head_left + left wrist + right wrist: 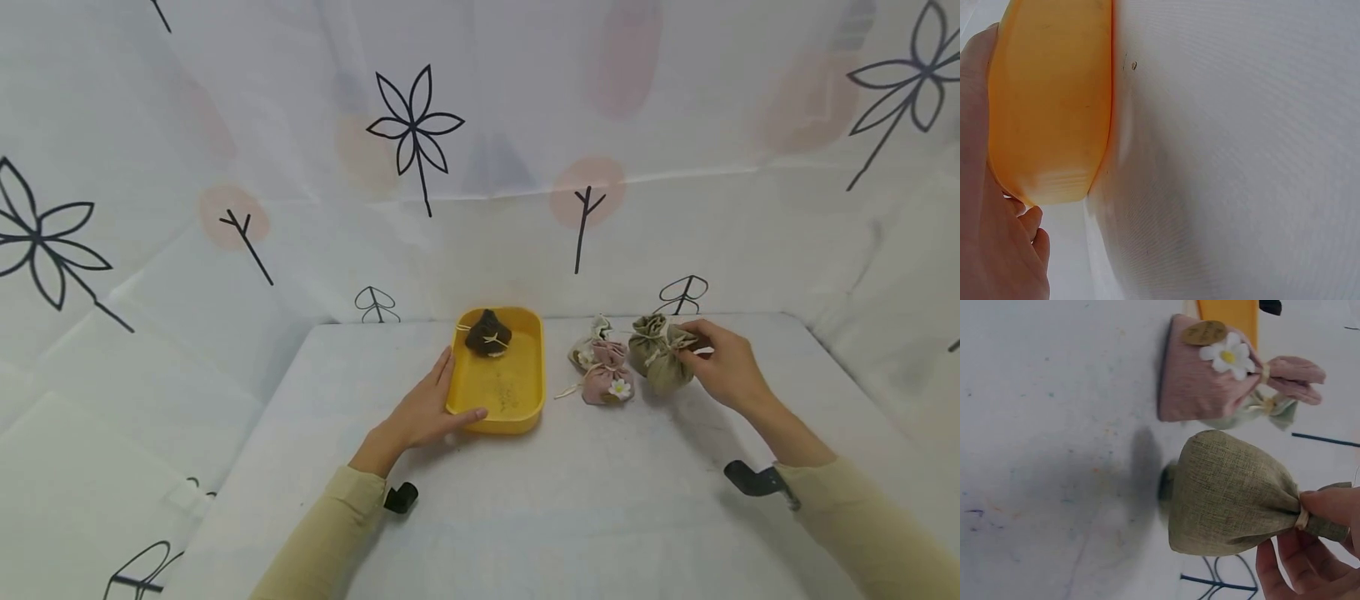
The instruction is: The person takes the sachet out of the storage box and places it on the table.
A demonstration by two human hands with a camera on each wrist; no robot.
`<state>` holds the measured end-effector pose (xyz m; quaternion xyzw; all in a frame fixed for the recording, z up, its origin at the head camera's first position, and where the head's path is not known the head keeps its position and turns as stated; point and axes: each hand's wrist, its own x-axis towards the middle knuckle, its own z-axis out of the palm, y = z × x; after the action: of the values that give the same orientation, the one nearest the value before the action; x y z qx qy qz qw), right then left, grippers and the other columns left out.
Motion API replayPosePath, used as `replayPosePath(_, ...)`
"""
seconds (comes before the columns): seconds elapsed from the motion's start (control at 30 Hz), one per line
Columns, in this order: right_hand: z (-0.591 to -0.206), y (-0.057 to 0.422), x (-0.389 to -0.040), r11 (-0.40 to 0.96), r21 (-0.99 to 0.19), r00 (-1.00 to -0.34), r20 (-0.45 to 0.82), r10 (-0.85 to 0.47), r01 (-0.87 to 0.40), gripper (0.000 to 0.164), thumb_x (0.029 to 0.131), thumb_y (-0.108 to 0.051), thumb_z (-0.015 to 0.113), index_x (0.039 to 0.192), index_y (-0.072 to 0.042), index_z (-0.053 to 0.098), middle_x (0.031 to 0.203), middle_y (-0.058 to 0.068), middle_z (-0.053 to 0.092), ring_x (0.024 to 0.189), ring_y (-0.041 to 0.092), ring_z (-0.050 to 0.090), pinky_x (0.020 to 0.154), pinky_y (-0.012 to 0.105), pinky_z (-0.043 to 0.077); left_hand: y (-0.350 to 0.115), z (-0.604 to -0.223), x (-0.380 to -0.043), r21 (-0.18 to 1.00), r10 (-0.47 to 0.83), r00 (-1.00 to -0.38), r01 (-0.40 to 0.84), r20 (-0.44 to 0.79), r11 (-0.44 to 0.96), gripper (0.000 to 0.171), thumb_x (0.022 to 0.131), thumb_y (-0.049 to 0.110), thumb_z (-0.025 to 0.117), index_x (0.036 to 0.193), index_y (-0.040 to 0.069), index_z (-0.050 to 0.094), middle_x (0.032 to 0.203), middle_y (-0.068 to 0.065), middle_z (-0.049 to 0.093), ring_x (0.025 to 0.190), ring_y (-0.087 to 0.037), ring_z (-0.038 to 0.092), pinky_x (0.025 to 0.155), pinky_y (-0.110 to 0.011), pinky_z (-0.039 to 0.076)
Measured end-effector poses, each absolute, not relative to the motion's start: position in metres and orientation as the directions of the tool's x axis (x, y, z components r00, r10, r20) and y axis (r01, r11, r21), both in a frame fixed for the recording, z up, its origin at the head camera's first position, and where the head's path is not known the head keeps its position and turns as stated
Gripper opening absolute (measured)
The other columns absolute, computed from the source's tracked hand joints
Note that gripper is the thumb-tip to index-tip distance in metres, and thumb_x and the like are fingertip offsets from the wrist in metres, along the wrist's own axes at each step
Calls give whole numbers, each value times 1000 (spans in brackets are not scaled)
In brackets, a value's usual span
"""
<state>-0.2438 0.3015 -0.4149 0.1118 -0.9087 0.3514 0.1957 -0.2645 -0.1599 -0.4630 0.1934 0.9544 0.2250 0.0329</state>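
My left hand (423,408) holds the near left corner of a yellow plastic tray (504,425), thumb over the rim and fingers along its outer side. Inside the tray, toward the back, lies a dark brown drawstring pouch (486,335). With fingertips and thumb, my right hand (723,362) pinches the tied neck of an olive-green cloth pouch (1229,494), which hangs over the table and casts a shadow. Another green pouch (645,333) shows partly behind it. To its left sits a pink pouch (1194,381) with a white flower and an oval tag.
Behind the pink pouch stands a pale pouch (581,354), mostly covered by it. The white table (570,508) ends at a patterned white cloth backdrop (487,250). Black camera mounts (750,479) sit at both wrists, just over the tabletop.
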Motion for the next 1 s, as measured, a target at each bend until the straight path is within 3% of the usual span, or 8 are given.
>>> replayPosePath(0.27, -429, 301, -246, 735, -597, -914, 398, -78, -323, 31, 95, -2, 70, 124, 7, 61, 106, 29, 70, 91, 45, 69, 61, 20, 54, -160, -462, -265, 437, 384, -923, 352, 16, 828, 128, 79, 92, 49, 166, 11, 0, 173, 0, -5, 156, -26, 19, 124, -43, 24)
replayPosePath(0.4, -433, 298, -246, 744, -584, -915, 394, -89, -324, 33, 95, -1, 70, 125, 8, 60, 108, 29, 69, 96, 44, 67, 73, 38, 61, -160, -462, -265, 428, 381, -925, 349, 13, 833, 128, 79, 93, 47, 166, 12, 0, 173, 1, -5, 156, -25, 19, 124, -43, 24)
replayPosePath(0.5, -434, 297, -244, 748, -579, -914, 396, -90, -325, 34, 94, 1, 69, 126, 9, 60, 110, 29, 68, 97, 44, 67, 81, 54, 58, -160, -462, -265, 433, 380, -925, 348, 14, 831, 127, 79, 92, 48, 166, 12, 0, 173, 1, -5, 156, -25, 19, 124, -43, 24)
replayPosePath(0.53, -434, 298, -244, 746, -580, -914, 396, -92, -327, 35, 94, 2, 69, 126, 9, 59, 112, 30, 67, 98, 44, 67, 81, 54, 57, -160, -463, -265, 434, 380, -925, 349, 16, 831, 127, 79, 92, 48, 166, 12, 1, 173, 1, -5, 156, -25, 19, 124, -43, 24)
replayPosePath(0.6, -434, 299, -243, 743, -581, -913, 396, -98, -332, 36, 93, 2, 69, 127, 9, 59, 115, 31, 66, 98, 44, 67, 80, 45, 60, -159, -464, -265, 435, 377, -926, 348, 20, 830, 127, 79, 92, 48, 166, 12, 1, 173, 1, -4, 156, -26, 20, 124, -44, 25)
replayPosePath(0.67, -435, 302, -242, 736, -586, -912, 395, -106, -339, 38, 93, 1, 71, 127, 9, 59, 118, 31, 64, 98, 44, 67, 77, 29, 60, -159, -464, -265, 440, 377, -926, 347, 21, 828, 127, 79, 92, 49, 166, 13, 1, 173, 1, -4, 156, -26, 19, 124, -44, 25)
replayPosePath(0.77, -435, 306, -239, 728, -594, -914, 390, -112, -342, 41, 92, -2, 75, 128, 8, 59, 121, 30, 62, 99, 44, 66, 73, 8, 50, -159, -464, -264, 443, 377, -926, 346, 20, 827, 126, 80, 90, 50, 166, 14, -1, 173, 0, -4, 156, -25, 19, 124, -43, 24)
replayPosePath(1.0, -426, 312, -230, 725, -601, -914, 393, -101, -338, 42, 89, -5, 77, 127, 4, 61, 120, 23, 62, 96, 36, 66, 72, 4, 47, -159, -463, -263, 434, 372, -928, 344, 22, 832, 127, 79, 92, 49, 166, 14, -1, 173, 1, -5, 156, -25, 19, 124, -43, 24)
